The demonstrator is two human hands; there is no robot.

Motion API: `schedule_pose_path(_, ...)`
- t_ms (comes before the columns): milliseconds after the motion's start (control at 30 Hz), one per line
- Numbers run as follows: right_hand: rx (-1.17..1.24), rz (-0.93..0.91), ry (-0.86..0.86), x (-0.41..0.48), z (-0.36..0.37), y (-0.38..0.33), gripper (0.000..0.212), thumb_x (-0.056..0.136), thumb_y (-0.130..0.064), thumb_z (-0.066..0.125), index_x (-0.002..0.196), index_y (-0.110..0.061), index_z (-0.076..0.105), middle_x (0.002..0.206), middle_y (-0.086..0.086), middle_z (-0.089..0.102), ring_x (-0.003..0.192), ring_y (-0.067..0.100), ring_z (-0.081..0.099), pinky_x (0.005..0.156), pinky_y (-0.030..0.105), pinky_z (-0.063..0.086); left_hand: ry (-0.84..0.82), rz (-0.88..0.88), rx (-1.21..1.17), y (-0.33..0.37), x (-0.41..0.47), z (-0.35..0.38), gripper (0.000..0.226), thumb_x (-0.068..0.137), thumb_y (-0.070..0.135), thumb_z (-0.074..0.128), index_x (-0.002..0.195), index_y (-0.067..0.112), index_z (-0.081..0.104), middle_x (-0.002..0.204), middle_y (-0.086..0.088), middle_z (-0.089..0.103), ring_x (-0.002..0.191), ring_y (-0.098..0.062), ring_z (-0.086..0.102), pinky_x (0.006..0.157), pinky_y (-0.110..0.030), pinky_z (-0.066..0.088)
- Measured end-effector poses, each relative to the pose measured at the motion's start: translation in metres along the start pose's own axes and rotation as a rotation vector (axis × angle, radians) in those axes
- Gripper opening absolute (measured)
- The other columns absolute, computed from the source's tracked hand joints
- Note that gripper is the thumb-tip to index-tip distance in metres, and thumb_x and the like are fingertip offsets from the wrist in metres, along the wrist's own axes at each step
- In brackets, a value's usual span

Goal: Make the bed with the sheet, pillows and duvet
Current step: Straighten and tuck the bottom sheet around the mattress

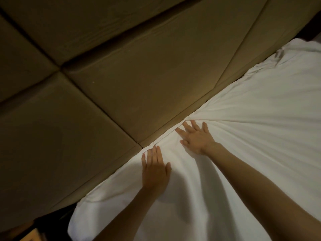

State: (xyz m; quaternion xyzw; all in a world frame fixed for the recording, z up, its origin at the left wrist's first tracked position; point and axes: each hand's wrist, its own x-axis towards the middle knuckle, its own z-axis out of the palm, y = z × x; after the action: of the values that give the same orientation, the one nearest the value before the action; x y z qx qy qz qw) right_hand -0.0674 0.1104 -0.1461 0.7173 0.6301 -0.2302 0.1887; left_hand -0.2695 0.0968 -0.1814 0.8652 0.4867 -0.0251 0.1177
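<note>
The left hand (154,171) and right hand (197,139) press flat on the white sheet (260,119) at its edge beside the padded headboard (139,75), each grip wide open, holding nothing

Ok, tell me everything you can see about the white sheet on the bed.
The sheet is white, smooth-looking fabric with faint stripes, spread over the bed right up to the padded tan headboard. Creases fan out from its edge by the headboard, where the right hand presses it with spread fingers. The left hand lies flat on it nearby. The sheet rounds over the near left corner and looks rumpled at the far end.
</note>
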Motion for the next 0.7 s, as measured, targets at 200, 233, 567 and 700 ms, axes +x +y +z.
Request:
schedule_pose_path(200, -0.024, 0.091, -0.082, 0.021, -0.009, -0.013, 0.053, 0.099, -0.045, 0.025, 0.150, -0.037, 0.010, 0.161, 0.004, 0.002, 0.147, 0.032, -0.003, 0.113, 0.062, -0.003, -0.197, 0.045, -0.005, -0.020, 0.037, 0.019, 0.072, 0.100, 0.041, 0.009, 0.112, 0.001, 0.067, 0.111, -0.023, 0.067, 0.092, -0.033, 0.068, 0.078, -0.037, 0.055)
schedule_pose_path(233, -0.037, 0.114, -0.094, 0.024, -0.010, -0.017, 0.054, 0.099, -0.045, 0.024, 0.150, -0.036, 0.010, 0.161, 0.005, 0.001, 0.147, 0.034, -0.004, 0.113, 0.062, -0.004, -0.220, 0.086, 0.032, -0.024, 0.044, 0.026, 0.075, 0.101, 0.040, 0.004, 0.111, 0.002, 0.067, 0.106, -0.023, 0.068, 0.085, -0.032, 0.069, 0.072, -0.034, 0.054)
schedule_pose_path(567, -0.047, 0.196, -0.139, 0.032, -0.005, -0.031, 0.055, 0.100, -0.044, 0.017, 0.152, -0.031, 0.005, 0.160, 0.009, -0.005, 0.146, 0.036, -0.010, 0.114, 0.058, -0.004, 0.138, 0.318, 0.289, -0.013, 0.074, 0.000, 0.073, 0.104, 0.030, 0.021, 0.051, 0.004, 0.064, 0.041, -0.008, 0.049, 0.033, -0.020, 0.045, 0.036, -0.017, 0.030)
schedule_pose_path(700, 0.056, 0.153, -0.070, 0.022, 0.002, -0.024, 0.052, 0.101, -0.042, 0.016, 0.152, -0.033, 0.006, 0.160, 0.008, -0.008, 0.146, 0.034, -0.014, 0.115, 0.056, -0.007, 0.189, 0.453, 0.387, -0.016, 0.060, -0.006, 0.029, 0.098, 0.023, 0.041, 0.089, 0.001, 0.058, 0.055, -0.011, 0.062, 0.041, -0.019, 0.053, 0.040, -0.019, 0.039)
